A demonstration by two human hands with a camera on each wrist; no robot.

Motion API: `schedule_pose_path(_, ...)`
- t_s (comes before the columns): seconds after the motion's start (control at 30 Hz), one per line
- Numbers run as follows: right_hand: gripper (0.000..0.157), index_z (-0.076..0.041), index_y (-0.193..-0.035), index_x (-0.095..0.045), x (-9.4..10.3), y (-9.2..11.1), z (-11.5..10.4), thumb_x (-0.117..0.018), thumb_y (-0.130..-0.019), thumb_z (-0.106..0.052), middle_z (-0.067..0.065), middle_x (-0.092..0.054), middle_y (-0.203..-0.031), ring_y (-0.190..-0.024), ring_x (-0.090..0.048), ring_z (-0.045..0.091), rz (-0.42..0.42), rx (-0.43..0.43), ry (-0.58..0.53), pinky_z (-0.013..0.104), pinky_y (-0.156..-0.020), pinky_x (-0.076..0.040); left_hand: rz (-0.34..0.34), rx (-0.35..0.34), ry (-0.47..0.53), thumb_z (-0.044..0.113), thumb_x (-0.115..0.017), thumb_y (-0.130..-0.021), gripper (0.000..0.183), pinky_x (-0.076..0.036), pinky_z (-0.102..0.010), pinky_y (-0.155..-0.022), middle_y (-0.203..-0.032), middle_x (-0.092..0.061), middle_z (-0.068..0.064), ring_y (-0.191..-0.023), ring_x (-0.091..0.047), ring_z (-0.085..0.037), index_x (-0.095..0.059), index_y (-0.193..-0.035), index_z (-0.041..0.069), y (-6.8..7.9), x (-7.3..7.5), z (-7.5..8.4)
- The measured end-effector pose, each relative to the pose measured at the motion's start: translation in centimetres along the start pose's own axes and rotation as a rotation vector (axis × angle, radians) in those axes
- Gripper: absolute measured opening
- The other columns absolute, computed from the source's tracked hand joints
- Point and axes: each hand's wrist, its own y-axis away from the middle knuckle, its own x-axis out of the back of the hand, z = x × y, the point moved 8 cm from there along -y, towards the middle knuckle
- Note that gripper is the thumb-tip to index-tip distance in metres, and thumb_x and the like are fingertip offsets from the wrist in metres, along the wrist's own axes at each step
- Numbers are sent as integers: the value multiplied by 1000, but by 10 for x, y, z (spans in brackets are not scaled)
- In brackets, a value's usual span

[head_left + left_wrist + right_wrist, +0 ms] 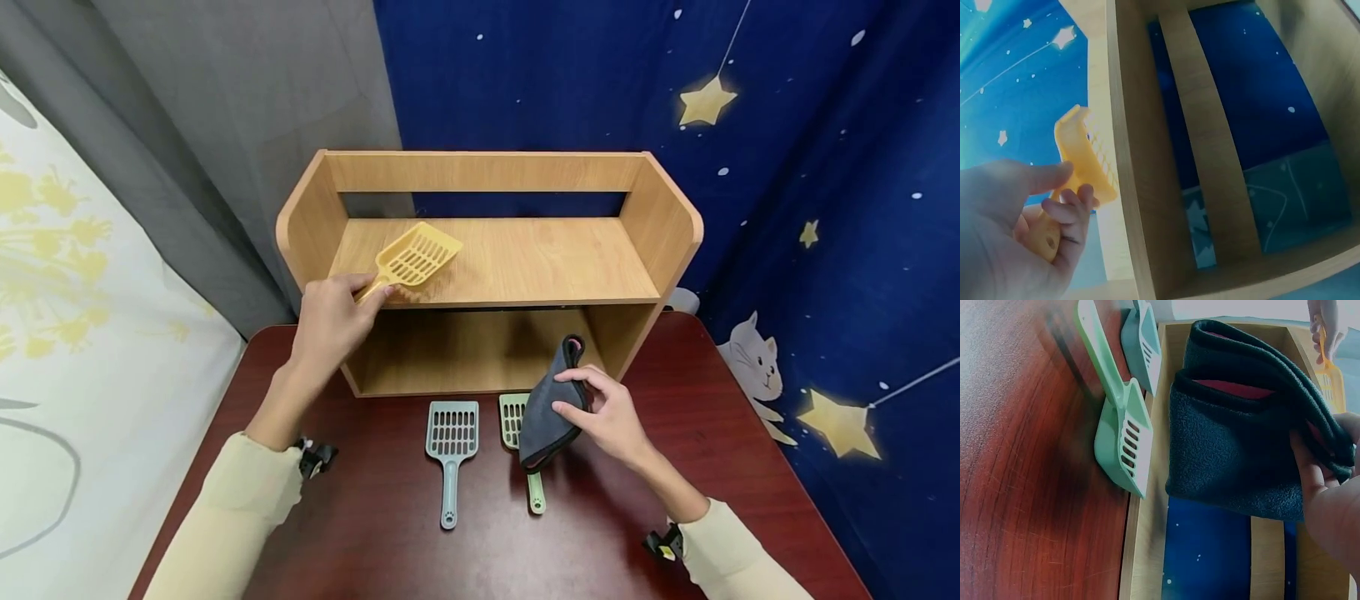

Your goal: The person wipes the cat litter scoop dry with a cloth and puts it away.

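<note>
My left hand [335,321] grips the handle of a yellow slotted litter scoop [417,253], held over the left part of the wooden shelf's upper board. In the left wrist view the thumb and fingers wrap that yellow handle. My right hand [609,414] pinches a folded dark grey cloth [551,408] with black edging and some pink showing inside. Beneath the cloth, a green litter scoop [536,493] lies on the table, partly hidden in the head view. To its left lies a blue-grey litter scoop [453,433], its handle toward me.
A two-tier wooden shelf [487,304] stands at the back of the dark red table [360,517]. Blue star-printed curtain [540,75] and grey curtain [247,108] hang behind it. A white patterned cloth [97,358] hangs at the left.
</note>
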Motion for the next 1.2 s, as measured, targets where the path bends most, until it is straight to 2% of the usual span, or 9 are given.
schedule_pose_path(0.07, 39, 2, -119, -73, -1, 0, 1, -83, -83, 12, 20, -67, -114, -105, -64, 9, -5, 1, -4, 18, -84, -56, 7, 26, -21, 18, -78, -98, 33, -40, -35, -58, -103, -78, -22, -68, -58, -27, -77, -123, -3, -6, -1, -3)
schedule_pose_path(0.13, 39, 2, -119, -73, -1, 0, 2, -83, -83, 12, 20, -67, -114, -105, -63, 9, -4, 5, 3, 18, -84, -56, 1, 53, -46, 17, -75, -100, 23, -35, -35, -56, -81, -74, -18, -64, -49, -25, -80, -102, -5, -12, -3, -5)
schedule_pose_path(0.27, 39, 0, -119, -74, -1, -1, 4, -83, -83, 11, 19, -67, -114, -105, -63, 9, 1, 2, 3, 18, -84, -56, -6, 97, -108, 15, -68, -102, 45, -28, -35, -52, -61, -32, -2, -59, -32, -20, -48, -64, 5, -24, -7, -10)
schedule_pose_path(0.37, 39, 0, -119, -74, -2, -1, 7, -83, -83, 12, 18, -67, -114, -105, -63, 10, 1, -8, -5, 19, -83, -56, -14, 121, -145, 14, -66, -103, 47, -29, -35, -50, -64, -26, 1, -58, -31, -19, -40, -64, 10, -32, -9, -12)
schedule_pose_path(0.73, 38, 4, -120, -73, -5, 0, 9, -82, -84, 12, 22, -65, -115, -105, -63, 10, -5, -9, -28, 18, -83, -56, -39, 235, -186, 19, -62, -106, 39, -43, -42, -59, -71, -52, -13, -68, -51, -29, -65, -75, -4, -59, -23, -31)
schedule_pose_path(0.87, 38, 4, -119, -73, -7, -1, 10, -82, -83, 13, 23, -66, -114, -104, -63, 10, -7, -9, -34, 18, -81, -56, -40, 268, -146, 20, -63, -106, 33, -52, -49, -71, -93, -68, -26, -84, -63, -37, -74, -98, -10, -62, -26, -37)
schedule_pose_path(0.97, 39, 3, -119, -73, -8, -1, 11, -82, -83, 14, 23, -66, -113, -103, -63, 11, -2, -10, -35, 18, -82, -57, -37, 279, -106, 26, -64, -106, 36, -50, -44, -69, -83, -63, -20, -79, -60, -34, -74, -102, -9, -64, -30, -39)
schedule_pose_path(1.1, 39, 3, -119, -73, -8, -1, 11, -82, -82, 14, 23, -65, -114, -104, -63, 11, 2, -12, -36, 18, -83, -56, -25, 271, -78, 34, -65, -105, 43, -33, -35, -59, -65, -35, -4, -64, -42, -23, -68, -84, -3, -64, -33, -39)
schedule_pose_path(1.2, 39, 4, -119, -73, -7, -1, 12, -82, -82, 14, 23, -65, -114, -104, -64, 11, 3, -18, -36, 18, -84, -56, -26, 266, -70, 40, -63, -106, 48, -30, -34, -60, -64, -32, -2, -64, -40, -22, -65, -79, -1, -63, -34, -39)
